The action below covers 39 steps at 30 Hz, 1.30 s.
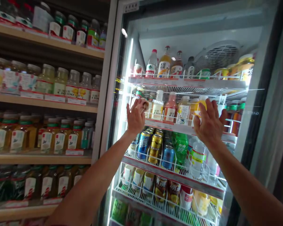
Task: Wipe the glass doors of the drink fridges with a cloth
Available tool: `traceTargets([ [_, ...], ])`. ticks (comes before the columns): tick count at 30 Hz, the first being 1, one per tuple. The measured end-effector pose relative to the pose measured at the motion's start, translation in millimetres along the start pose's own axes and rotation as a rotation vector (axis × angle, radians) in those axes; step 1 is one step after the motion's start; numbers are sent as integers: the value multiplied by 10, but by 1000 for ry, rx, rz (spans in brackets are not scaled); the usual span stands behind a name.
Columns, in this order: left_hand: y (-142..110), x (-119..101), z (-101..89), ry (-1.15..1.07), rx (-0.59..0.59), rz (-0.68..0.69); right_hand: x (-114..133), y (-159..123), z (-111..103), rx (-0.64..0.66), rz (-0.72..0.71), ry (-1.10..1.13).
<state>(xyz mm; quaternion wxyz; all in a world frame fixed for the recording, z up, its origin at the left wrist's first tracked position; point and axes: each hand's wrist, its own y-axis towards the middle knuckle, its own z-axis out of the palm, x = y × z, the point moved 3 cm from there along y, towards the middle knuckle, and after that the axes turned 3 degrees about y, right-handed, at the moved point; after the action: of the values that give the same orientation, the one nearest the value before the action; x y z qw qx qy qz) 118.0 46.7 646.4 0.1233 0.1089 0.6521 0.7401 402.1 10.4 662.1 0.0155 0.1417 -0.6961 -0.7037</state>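
Note:
My left hand (135, 117) is raised before the left side of the cooler's glass front (188, 40). Between its thumb and fingers shows a small pinkish crumpled piece, like a cloth (145, 104); its exact kind is unclear. My right hand (209, 122) is up at the right side of the glass, holding nothing, its fingers apart and slightly bent. Whether its palm touches the glass I cannot tell. Behind the hands, a shelf holds a white-capped bottle (158, 105), a pink drink bottle (170, 106) and a tea bottle (183, 110), partly covered by my hands.
Inside the cooler are wire shelves with cans, such as a gold can (155, 148), a green bottle (180, 146) and a round fan grille (218, 58). A metal frame (106, 81) separates it from wooden shelves (44, 158) of bottled drinks on the left.

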Motion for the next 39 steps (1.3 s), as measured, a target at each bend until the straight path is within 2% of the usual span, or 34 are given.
traceTargets([
  [3,-37,-214,6,1,-26,47,-4,-2,6,4,0,11],
  [5,-31,-271,20,53,18,88,-5,-1,6,4,3,6],
  [8,4,-132,32,113,121,156,-12,1,-5,-2,7,0],
  [9,22,-15,21,122,124,116,-17,0,-10,-1,5,1],
  [11,51,256,-21,141,65,-77,-26,-9,-22,0,-6,4],
  [13,39,397,-48,159,-11,-252,-31,-28,-30,2,-17,7],
  [15,-25,252,-21,153,-16,-256,-24,-59,-31,6,-21,15],
  [16,-77,68,12,136,17,-175,-16,-78,-32,9,-21,23],
  [18,-216,-407,86,90,100,47,1,-119,-40,17,-22,43],
  [19,-295,-664,122,56,157,261,5,-138,-52,26,-30,53],
  [21,-399,-962,142,26,186,445,-14,-169,-104,38,-46,67],
  [22,-408,-1000,135,18,186,478,-43,-182,-144,47,-52,70],
  [23,-383,-963,119,16,172,453,-85,-193,-191,56,-55,69],
  [27,-171,-597,86,30,105,167,-320,-255,-402,23,-31,31],
  [29,-177,-647,123,28,99,85,-398,-302,-450,1,-13,11],
  [31,-321,-941,169,-3,136,159,-409,-356,-436,11,-4,13],
  [33,-546,-1312,190,-48,188,374,-366,-409,-393,38,-10,32],
  [35,-725,-1502,173,-65,206,553,-318,-460,-364,69,-18,47],
  [36,-757,-1479,155,-54,199,572,-308,-486,-365,79,-21,49],
  [37,-743,-1380,136,-30,185,526,-311,-514,-377,80,-24,48],
  [39,-622,-1046,102,34,141,287,-348,-577,-416,75,-27,37],
])
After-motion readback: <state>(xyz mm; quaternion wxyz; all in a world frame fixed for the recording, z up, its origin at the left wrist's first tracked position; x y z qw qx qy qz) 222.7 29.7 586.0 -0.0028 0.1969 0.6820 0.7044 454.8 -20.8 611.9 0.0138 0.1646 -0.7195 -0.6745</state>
